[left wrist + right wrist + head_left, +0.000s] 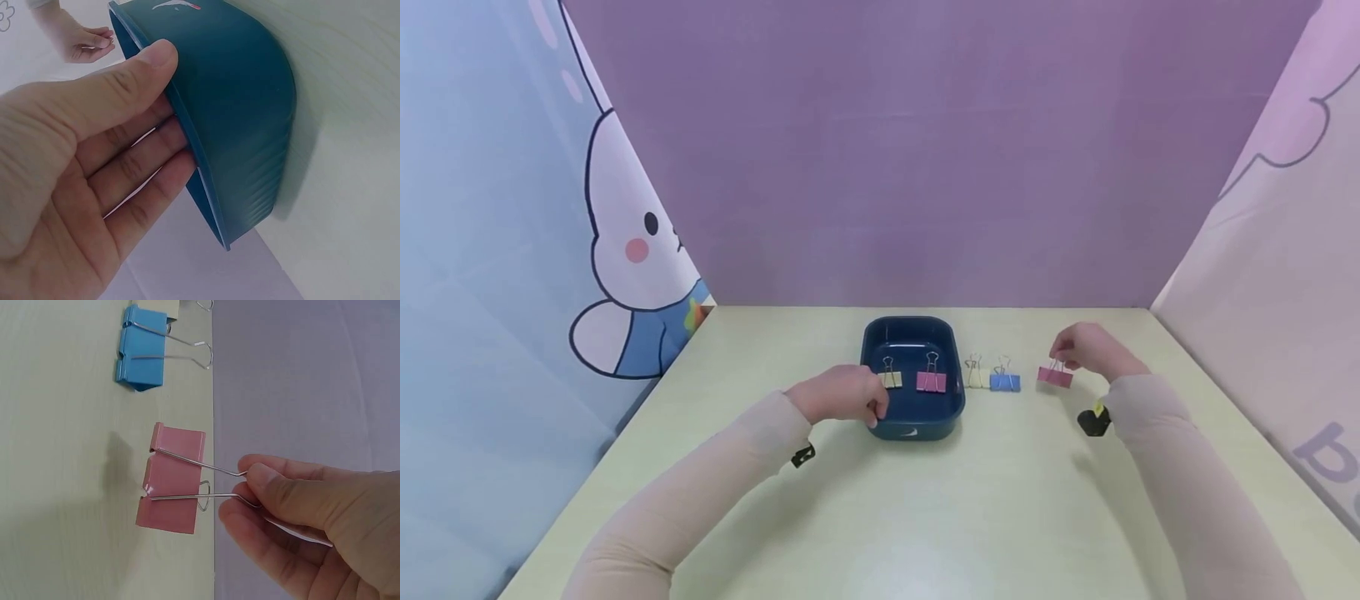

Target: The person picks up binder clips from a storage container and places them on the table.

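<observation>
My left hand (848, 395) grips the left rim of a dark blue tray (910, 430), thumb outside and fingers inside, as the left wrist view shows. Inside the tray are a yellow binder clip (891, 380) and a pink binder clip (931, 382). Out to the right, my right hand (1090, 348) pinches one wire handle of another pink binder clip (174, 481) between thumb and fingers. That clip hangs just over the table, its shadow beside it, and its second handle sticks out behind.
Between the tray and my right hand stand a blue binder clip (1005, 382) and a pale yellow binder clip (978, 378), side by side. The light wooden table (925, 517) ends at a purple backdrop (925, 167). Printed cloths flank it left and right.
</observation>
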Action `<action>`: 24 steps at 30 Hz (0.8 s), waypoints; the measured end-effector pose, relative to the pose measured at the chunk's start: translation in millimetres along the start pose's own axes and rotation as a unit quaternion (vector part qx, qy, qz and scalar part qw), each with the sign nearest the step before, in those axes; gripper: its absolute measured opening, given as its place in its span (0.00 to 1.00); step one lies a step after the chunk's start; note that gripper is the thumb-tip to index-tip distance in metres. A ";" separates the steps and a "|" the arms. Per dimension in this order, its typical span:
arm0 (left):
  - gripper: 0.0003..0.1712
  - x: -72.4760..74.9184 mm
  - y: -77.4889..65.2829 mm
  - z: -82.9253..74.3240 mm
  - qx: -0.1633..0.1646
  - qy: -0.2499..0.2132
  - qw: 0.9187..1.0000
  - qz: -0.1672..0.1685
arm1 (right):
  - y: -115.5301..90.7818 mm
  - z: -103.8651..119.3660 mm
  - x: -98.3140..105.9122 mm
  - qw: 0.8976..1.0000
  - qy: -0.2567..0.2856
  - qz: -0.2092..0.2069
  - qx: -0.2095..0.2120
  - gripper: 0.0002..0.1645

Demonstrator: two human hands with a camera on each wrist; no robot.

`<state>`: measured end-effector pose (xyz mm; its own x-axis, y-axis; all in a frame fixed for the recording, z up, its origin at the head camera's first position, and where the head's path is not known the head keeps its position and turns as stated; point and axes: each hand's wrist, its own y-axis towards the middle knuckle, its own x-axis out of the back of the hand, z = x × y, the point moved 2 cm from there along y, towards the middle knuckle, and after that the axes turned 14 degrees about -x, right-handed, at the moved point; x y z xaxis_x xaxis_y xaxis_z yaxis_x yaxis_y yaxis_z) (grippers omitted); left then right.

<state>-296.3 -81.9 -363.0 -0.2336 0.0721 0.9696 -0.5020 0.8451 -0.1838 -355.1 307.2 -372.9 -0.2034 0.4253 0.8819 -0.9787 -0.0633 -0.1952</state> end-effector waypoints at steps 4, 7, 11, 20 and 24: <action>0.05 -0.5 -0.2 0.3 -0.004 0.000 1.000 -0.004 | 4.0 5.7 -7.2 1.000 -0.013 0.008 0.009 0.06; 0.05 -0.8 -0.5 0.3 -0.002 0.000 1.000 -0.003 | 8.2 9.4 -12.6 1.000 -0.022 0.014 0.016 0.06; 0.05 -1.4 0.1 0.7 0.003 0.001 1.000 0.000 | 11.3 12.7 -18.6 0.999 -0.024 0.024 0.016 0.05; 0.04 -1.4 0.7 2.4 0.004 0.001 1.000 0.000 | 13.6 17.9 -23.5 0.999 -0.034 0.031 0.029 0.06; 0.04 -0.9 0.3 1.6 0.004 -0.001 1.000 -0.001 | 15.3 16.8 -25.1 0.999 -0.034 0.032 0.027 0.06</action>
<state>-297.6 -82.5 -364.2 -0.2346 0.0700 0.9696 -0.5090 0.8409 -0.1839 -365.4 280.4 -390.7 -0.2659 0.3560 0.8959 -0.9631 -0.1385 -0.2308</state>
